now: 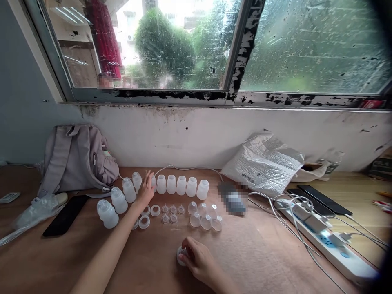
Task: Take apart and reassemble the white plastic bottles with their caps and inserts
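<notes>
My left hand point(147, 188) reaches to the left end of a row of open, frosted baby bottles point(171, 184). Its fingers are closed around the endmost bottle point(154, 183), which they partly hide. Nearer to me, my right hand point(197, 258) pinches a whitish bottle collar point(180, 256) at the tabletop; my fingers cover much of it. Loose collar rings point(144, 221) lie beside my left forearm. Several clear nipples point(173, 209) and domed caps point(206, 221) are grouped in the middle. Left of my forearm stand several capped bottles point(119, 200).
A grey backpack point(79, 159), a black phone-like slab point(65, 216) and a plastic bag point(36, 212) occupy the left. At right are a silvery mailer bag point(263, 163), a white power strip point(346, 255) with trailing cables, and dark phones point(324, 199). A wall and window close off the back.
</notes>
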Motion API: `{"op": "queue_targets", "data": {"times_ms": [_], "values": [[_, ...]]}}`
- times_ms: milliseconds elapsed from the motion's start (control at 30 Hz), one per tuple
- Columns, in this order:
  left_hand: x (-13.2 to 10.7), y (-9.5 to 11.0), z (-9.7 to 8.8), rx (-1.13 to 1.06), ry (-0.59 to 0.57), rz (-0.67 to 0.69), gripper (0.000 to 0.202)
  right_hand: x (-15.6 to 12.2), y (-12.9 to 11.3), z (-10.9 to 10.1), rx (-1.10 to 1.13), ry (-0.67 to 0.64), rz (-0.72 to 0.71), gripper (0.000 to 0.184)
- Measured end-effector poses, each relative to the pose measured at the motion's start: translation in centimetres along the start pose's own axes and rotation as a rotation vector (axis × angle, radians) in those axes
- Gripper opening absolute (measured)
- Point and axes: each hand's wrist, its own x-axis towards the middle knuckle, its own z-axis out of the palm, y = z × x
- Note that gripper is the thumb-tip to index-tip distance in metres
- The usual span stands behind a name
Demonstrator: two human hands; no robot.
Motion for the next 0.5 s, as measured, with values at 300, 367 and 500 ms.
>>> {"op": "queue_targets", "data": {"times_ms": [300,367,500], "values": [[-12.2,9.1,-2.8,-0.363,-0.305,0.209,0.031,0.5,0.8,1.2,0.177,0.141,0.028,0.012],[-14.0,9.8,-2.9,-0.387,-0.360,0.173,0.039,0.7,0.9,1.7,0.219,0.167,0.038,0.013],[-14.7,9.6,-2.7,-0.375,-0.422,0.089,0.049,1.3,0.5,2.8,0.300,0.174,0.081,0.014]]}}
